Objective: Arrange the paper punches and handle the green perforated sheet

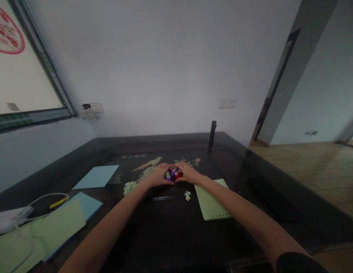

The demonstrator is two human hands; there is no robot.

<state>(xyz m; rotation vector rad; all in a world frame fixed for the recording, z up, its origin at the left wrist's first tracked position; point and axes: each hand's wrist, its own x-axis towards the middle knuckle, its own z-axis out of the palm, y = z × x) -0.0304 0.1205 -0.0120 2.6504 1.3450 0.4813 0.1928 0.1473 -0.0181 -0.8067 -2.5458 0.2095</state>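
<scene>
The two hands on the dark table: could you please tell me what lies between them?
In the head view, a cluster of small red, purple and green round pieces sits between the left hand and right hand, which cup it from either side.

Both hands cup colourful balls [173, 173] on table [170, 227].

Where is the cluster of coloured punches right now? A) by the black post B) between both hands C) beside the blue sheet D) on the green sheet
B: the punches sit cupped between the left hand and right hand on the dark table.
</scene>
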